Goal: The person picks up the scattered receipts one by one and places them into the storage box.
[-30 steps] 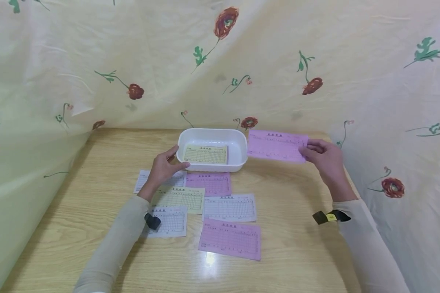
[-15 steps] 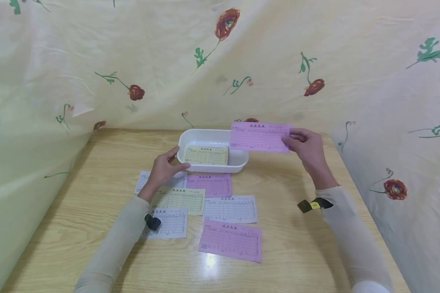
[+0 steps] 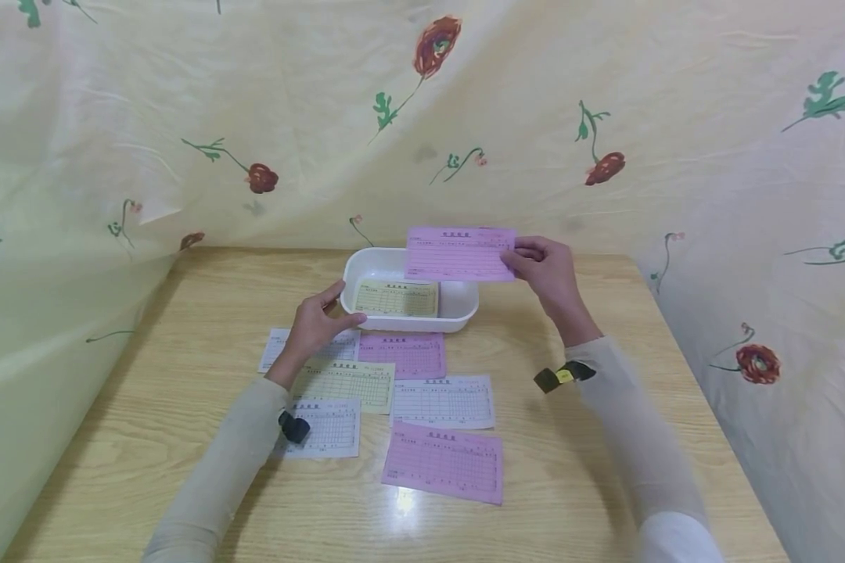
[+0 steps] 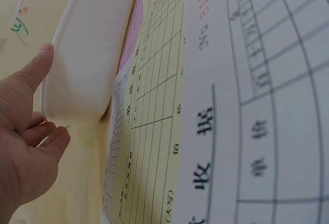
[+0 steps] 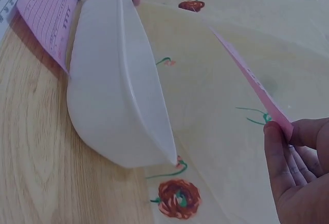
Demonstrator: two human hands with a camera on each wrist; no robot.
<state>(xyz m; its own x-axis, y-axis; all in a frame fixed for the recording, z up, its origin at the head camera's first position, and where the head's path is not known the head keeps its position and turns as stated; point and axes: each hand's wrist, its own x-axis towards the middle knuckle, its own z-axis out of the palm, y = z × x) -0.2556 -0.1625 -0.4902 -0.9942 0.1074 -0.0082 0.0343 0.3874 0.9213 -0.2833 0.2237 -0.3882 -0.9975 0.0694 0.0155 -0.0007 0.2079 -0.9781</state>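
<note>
Now your right hand (image 3: 545, 270) pinches the pink paper slip (image 3: 459, 255), moved left over the white plastic tub (image 3: 465, 306) (left hand (image 3: 313, 324) grips its rim).

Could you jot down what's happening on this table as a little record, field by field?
Left hand: left hand holds the near left rim of the white tray
Right hand: right hand pinches a pink slip by its right edge, in the air above the tray
In tray: one yellow slip, lying flat
On table: wooden table with six printed slips spread out, pink, yellow and white
Backdrop: flowered cloth
</note>
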